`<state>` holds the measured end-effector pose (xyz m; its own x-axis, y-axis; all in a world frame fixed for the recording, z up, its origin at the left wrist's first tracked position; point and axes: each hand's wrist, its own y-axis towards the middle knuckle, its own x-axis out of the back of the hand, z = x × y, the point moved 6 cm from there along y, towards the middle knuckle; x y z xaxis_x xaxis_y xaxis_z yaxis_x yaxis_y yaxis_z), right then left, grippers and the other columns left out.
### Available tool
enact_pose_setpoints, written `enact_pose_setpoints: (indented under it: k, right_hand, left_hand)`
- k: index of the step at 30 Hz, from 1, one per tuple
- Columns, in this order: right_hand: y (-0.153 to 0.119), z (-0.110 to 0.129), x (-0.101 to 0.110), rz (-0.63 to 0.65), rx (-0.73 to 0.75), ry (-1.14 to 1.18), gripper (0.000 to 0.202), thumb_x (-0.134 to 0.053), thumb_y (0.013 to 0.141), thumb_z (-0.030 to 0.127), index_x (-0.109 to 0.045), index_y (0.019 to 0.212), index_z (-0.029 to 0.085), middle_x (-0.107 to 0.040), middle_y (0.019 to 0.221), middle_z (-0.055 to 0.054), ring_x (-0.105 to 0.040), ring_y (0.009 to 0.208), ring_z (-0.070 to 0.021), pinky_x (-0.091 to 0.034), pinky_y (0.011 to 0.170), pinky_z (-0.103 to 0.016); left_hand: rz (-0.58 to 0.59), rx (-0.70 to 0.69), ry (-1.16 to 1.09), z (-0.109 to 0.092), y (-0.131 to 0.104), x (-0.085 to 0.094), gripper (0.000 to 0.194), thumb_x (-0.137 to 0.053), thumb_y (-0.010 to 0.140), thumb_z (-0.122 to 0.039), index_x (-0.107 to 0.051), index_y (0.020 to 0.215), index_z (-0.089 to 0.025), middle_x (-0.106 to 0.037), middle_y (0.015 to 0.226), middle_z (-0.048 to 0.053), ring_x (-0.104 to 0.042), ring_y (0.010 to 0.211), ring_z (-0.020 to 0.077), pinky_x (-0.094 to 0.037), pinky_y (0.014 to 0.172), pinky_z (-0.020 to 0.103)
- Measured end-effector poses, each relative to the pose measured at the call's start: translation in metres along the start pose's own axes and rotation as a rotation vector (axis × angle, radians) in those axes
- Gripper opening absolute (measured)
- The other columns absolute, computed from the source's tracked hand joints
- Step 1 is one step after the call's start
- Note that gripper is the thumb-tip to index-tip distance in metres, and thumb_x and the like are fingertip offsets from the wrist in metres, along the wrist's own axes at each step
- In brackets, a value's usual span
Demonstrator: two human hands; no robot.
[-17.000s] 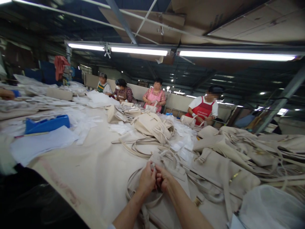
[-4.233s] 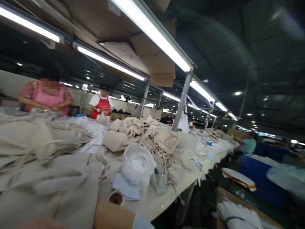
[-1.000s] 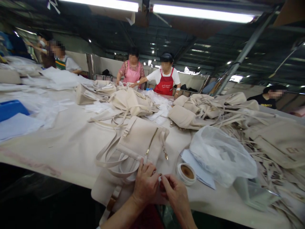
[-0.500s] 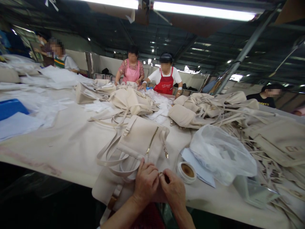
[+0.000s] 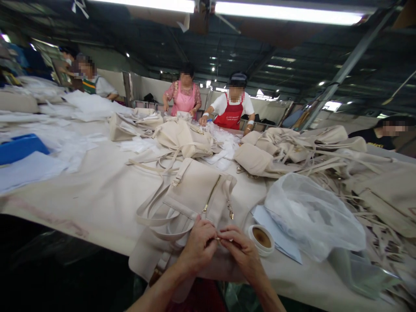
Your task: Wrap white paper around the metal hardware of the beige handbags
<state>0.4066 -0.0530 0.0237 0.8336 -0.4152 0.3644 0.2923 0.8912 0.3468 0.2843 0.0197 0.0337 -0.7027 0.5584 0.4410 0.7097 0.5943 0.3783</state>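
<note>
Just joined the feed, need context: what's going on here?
A person's left hand and right hand meet at the near end of a beige zippered bag lying on the table. They seem to pinch something there, too small to identify. An open round tub with brown contents sits beside the right hand. Across the table, a co-worker in a red apron leans in, one hand near more beige bags.

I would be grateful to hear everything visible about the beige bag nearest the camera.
The beige bag looks smooth and leather-like. It lies on the tabletop, near the front edge. A gold-toned zipper slants across its upper face; straps loop at the left, and a gold-toned fitting sits at the right. The left grip touches it near the zipper's near end; whether the right grip does is unclear.
</note>
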Motion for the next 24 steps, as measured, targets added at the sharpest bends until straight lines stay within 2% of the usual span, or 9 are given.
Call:
enact_pose_setpoints:
  k: [3,7,12,16,20,24]
  right_hand:
    - [0.0,0.003,0.0,-0.004,0.038,0.011,0.011,-0.067,0.083,0.031,-0.073,0.076,0.025,-0.066,0.096,-0.005,-0.064,0.092,-0.0191,-0.051,0.075,-0.025]
    - [0.002,0.014,-0.001,0.028,0.081,-0.034,0.014,-0.061,0.086,0.027,-0.066,0.073,0.023,-0.06,0.089,-0.003,-0.061,0.084,-0.0167,-0.049,0.072,-0.024]
    - [0.002,0.023,-0.01,0.01,0.113,-0.278,0.017,-0.049,0.09,0.023,-0.057,0.075,0.022,-0.057,0.081,-0.001,-0.058,0.076,-0.0159,-0.046,0.07,-0.025]
    - [-0.012,0.012,-0.012,-0.06,0.123,-0.487,0.022,-0.042,0.093,0.027,-0.058,0.079,0.023,-0.061,0.078,-0.002,-0.06,0.072,-0.0166,-0.045,0.065,-0.026]
    - [-0.029,-0.007,-0.004,-0.047,-0.053,-0.439,0.035,-0.04,0.095,0.039,-0.056,0.069,0.023,-0.059,0.062,0.001,-0.057,0.058,-0.0147,-0.044,0.056,-0.024]
    - [-0.037,-0.02,0.0,-0.12,-0.328,-0.175,0.036,-0.052,0.087,0.053,-0.068,0.084,0.021,-0.068,0.071,-0.003,-0.063,0.062,-0.0182,-0.05,0.055,-0.026]
  left_hand:
    - [0.036,0.047,-0.072,0.002,0.0,0.003,0.013,-0.05,0.073,-0.011,-0.051,0.063,-0.02,-0.061,0.078,0.0,-0.056,0.091,0.0167,-0.009,0.118,0.046]
    - [0.044,0.044,-0.092,0.002,0.0,0.002,0.013,-0.051,0.07,-0.011,-0.049,0.061,-0.02,-0.058,0.073,0.0,-0.057,0.095,0.018,-0.009,0.118,0.046]
    - [-0.044,0.045,-0.057,0.003,0.001,0.0,0.014,-0.047,0.068,-0.01,-0.052,0.061,-0.021,-0.06,0.073,0.0,-0.058,0.086,0.0177,-0.013,0.117,0.052]
    - [-0.123,0.042,-0.017,0.004,0.0,0.001,0.016,-0.048,0.07,-0.01,-0.055,0.062,-0.022,-0.063,0.074,0.001,-0.059,0.082,0.0187,-0.02,0.115,0.055]
    - [-0.181,-0.075,0.069,-0.002,-0.004,-0.001,0.017,-0.048,0.073,-0.008,-0.056,0.068,-0.022,-0.064,0.075,0.001,-0.061,0.082,0.018,-0.026,0.114,0.053]
    - [-0.233,-0.159,0.22,-0.004,-0.011,-0.007,0.019,-0.045,0.074,-0.005,-0.055,0.072,-0.02,-0.063,0.078,0.001,-0.06,0.081,0.0174,-0.03,0.112,0.055]
